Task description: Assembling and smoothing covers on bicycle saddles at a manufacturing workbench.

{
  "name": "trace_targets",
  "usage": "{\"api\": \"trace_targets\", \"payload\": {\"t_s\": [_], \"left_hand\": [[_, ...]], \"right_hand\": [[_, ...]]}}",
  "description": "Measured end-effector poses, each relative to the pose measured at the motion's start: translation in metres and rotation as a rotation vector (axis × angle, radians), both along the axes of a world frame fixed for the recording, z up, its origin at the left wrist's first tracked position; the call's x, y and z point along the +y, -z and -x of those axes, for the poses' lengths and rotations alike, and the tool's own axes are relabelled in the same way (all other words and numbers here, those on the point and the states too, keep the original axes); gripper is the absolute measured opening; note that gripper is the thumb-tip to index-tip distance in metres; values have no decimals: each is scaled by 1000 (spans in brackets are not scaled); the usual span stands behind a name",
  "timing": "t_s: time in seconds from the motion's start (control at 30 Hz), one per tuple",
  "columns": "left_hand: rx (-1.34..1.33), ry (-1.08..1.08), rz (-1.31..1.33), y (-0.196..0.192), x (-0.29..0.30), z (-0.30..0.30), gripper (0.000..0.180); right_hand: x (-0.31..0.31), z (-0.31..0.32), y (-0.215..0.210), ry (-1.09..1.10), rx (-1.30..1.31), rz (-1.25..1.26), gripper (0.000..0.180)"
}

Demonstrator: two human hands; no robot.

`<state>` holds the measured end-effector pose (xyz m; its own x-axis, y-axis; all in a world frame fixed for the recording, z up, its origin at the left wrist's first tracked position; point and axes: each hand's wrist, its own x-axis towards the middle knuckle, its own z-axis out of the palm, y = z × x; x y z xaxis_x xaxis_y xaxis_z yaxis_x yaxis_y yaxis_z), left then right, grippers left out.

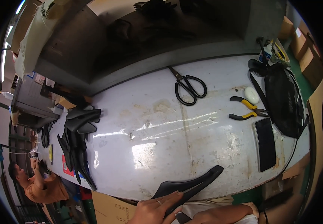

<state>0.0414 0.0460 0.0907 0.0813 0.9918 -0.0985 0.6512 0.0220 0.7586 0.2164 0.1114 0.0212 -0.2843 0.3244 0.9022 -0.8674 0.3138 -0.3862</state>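
Observation:
At the near edge of the table, my left hand [152, 210] grips a long, curved black piece [205, 180] that looks like leather or moulded rubber. It has a slit along its length, and its rounded end points to the far right. A ring is on one of the left fingers, which lie over the near part of the piece. Close beside it, my right hand [215, 215] is curled low at the picture's bottom edge. A dark tip [183, 217] shows between the two hands; what it belongs to is hidden.
Several similar black pieces [77, 136] lie piled at the left. Large black-handled scissors [185, 87] lie at the back. To the right are yellow-black pliers [249, 108], a white oval object [251, 95], a phone [265, 145] and a black bag [284, 99]. A co-worker [44, 183] is far left.

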Motion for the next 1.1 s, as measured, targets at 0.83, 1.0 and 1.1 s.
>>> {"api": "trace_targets", "payload": {"t_s": [0.83, 1.0, 1.1], "left_hand": [[-242, 5, 179, 3, 22, 18, 53], [-183, 73, 284, -3, 23, 25, 54], [-183, 54, 245, 0, 19, 22, 56]], "right_hand": [[34, 34, 14, -189, 63, 85, 9], [27, 30, 8, -44, 91, 51, 9], [29, 19, 7, -77, 89, -30, 7]]}}
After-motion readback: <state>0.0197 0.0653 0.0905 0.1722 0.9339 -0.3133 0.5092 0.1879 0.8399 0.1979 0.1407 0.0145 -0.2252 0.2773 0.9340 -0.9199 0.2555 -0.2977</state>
